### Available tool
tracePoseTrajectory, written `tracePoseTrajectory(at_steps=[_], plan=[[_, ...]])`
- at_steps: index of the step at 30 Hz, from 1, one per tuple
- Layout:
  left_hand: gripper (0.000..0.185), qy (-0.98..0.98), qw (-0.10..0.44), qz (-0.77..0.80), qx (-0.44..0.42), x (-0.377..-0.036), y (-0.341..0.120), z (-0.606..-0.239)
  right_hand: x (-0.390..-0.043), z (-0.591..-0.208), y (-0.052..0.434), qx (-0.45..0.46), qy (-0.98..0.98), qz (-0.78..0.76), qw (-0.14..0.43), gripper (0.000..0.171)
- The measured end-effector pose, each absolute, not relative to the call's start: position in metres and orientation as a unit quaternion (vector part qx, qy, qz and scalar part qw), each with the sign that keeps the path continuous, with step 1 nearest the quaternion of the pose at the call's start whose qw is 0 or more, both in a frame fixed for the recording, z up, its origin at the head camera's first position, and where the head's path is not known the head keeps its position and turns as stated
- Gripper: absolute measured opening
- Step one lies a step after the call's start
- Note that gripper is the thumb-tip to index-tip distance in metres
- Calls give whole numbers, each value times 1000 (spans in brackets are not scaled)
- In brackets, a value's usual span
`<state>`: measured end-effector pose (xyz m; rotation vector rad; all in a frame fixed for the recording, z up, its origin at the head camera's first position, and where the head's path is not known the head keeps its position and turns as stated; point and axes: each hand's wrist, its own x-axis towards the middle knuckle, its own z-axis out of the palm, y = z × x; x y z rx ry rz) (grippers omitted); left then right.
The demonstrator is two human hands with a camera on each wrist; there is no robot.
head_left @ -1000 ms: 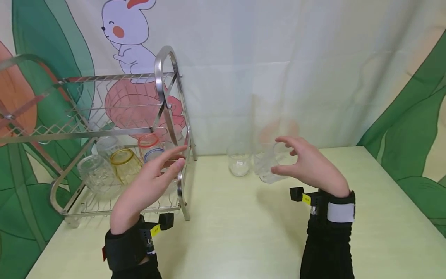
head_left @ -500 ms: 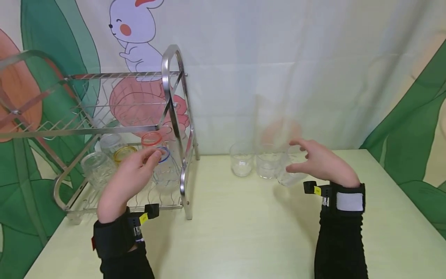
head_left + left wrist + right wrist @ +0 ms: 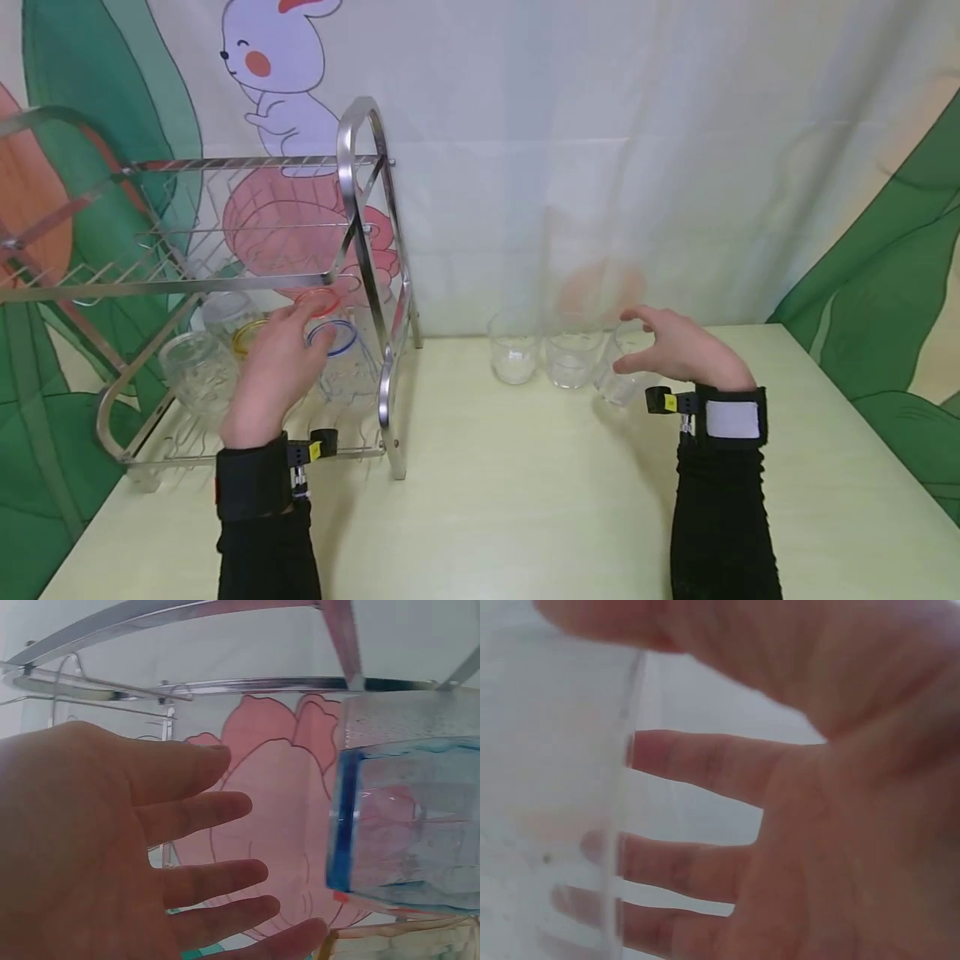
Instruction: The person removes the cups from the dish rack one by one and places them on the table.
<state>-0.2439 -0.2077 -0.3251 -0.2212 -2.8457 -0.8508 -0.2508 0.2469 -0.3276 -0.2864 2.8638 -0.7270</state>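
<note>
My left hand [image 3: 273, 375] is among the glasses on the rack's lower tier, beside a clear glass with a blue rim [image 3: 348, 375]. In the left wrist view, a gap separates its spread fingers [image 3: 202, 817] from that glass. Its palm holds nothing. On the table at the right, my right hand [image 3: 686, 354] has thumb and fingers around a plain clear glass [image 3: 617, 379], which leans slightly. The right wrist view shows the thumb on one side of this glass [image 3: 547, 787] and several fingertips behind it. Two more clear glasses [image 3: 513, 354] [image 3: 573, 362] stand to its left.
The two-tier metal dish rack [image 3: 168, 287] stands at the left, its upper tier overhanging the glasses. A red-rimmed glass [image 3: 321, 302], a yellow-rimmed one [image 3: 243, 337] and clear glasses [image 3: 197, 375] share the lower tier. A printed curtain [image 3: 487, 167] hangs behind the table [image 3: 487, 500].
My left hand has moved back from the rack's right side, in over the lower tier, near the blue-rimmed glass. My right hand and its glass have shifted right, apart from the middle glass, and the glass stands straighter.
</note>
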Motion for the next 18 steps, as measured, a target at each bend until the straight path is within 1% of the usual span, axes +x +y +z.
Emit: tracePoseTrajectory(at_steps=[5,11,18], plan=[[58,-954,55,-286,-67,-254,-202,-333,-263,-332,251,-79,968,-218,92,74],[62,-955,72,-281,-59,-257,-195,-344,-277,-341,255,-78,970,-209,96,72],[66,-963,48,-264,-19,-260,-191,-350,-290,-354,250,-95,969,-211,84,72]])
